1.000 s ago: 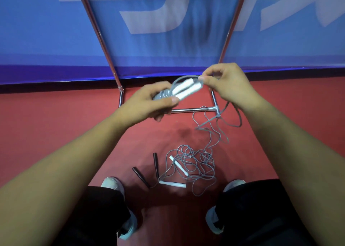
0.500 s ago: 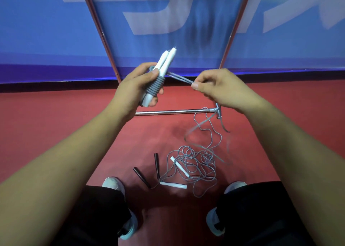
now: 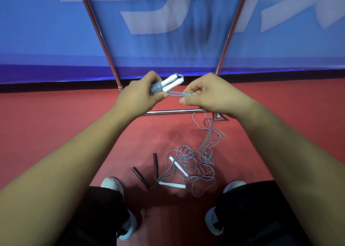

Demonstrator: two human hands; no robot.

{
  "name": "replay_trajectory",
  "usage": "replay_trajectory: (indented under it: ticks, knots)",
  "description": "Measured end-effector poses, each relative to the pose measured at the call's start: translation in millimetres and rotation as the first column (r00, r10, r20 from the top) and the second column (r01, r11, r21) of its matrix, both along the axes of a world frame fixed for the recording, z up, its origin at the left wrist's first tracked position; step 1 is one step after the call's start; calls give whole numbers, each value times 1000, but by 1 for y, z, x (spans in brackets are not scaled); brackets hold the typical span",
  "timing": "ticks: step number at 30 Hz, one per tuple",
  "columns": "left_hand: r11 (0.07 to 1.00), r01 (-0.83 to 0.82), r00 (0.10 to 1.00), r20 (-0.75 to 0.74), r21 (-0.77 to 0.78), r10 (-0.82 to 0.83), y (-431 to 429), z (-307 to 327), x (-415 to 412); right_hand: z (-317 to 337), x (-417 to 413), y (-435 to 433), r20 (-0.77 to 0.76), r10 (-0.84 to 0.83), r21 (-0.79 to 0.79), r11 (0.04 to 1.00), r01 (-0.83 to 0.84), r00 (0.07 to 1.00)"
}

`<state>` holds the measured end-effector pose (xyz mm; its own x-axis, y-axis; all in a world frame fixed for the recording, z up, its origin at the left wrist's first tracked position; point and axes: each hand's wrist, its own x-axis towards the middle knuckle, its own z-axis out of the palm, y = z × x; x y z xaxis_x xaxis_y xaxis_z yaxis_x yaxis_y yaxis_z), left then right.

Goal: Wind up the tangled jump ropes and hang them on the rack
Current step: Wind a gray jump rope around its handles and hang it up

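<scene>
We gripped the white handles (image 3: pixel 172 81) and their wound coils in our left hand (image 3: pixel 138 96), above the foot bar of the rack (image 3: pixel 173 112). Our right hand (image 3: pixel 207 94) pinched the grey cord (image 3: pixel 179 95) (slack trailed to the tangle (image 3: pixel 194 165) on the floor (image 3: pixel 56 126)). The next wrap wanted laying taut beside the coils. The cord looked doubled, though blur left that uncertain.

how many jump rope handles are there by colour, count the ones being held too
white handles: 4, two in the left hand, two on the floor
black handles: 2, both on the floor
total: 6
</scene>
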<state>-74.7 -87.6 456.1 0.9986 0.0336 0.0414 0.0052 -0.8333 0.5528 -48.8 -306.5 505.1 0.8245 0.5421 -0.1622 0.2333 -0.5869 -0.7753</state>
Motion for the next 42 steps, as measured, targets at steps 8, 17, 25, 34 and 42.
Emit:
replay_trajectory:
  ticks: [8,17,25,34,42]
  knots:
    - [938,274,955,-177,212,-239,-18,3,-8,-2,2,2,185,-35,-76,996,50,982]
    - [816,349,882,-133,-461,-452,-24,16,-21,-11,21,-15,35,-157,148,978,150,987]
    - [429,24,976,-71,-903,-205,-19,11,-8,-18,25,-23,-42,-49,68,996,52,998]
    - [411,-105,991,-131,-905,-37,-13,12,-2,-12,21,-25,-29,-88,70,994,90,996]
    - [679,-151,988,-118,-719,95,-13,11,-4,-1,12,-15,63,-21,-28,999,23,998]
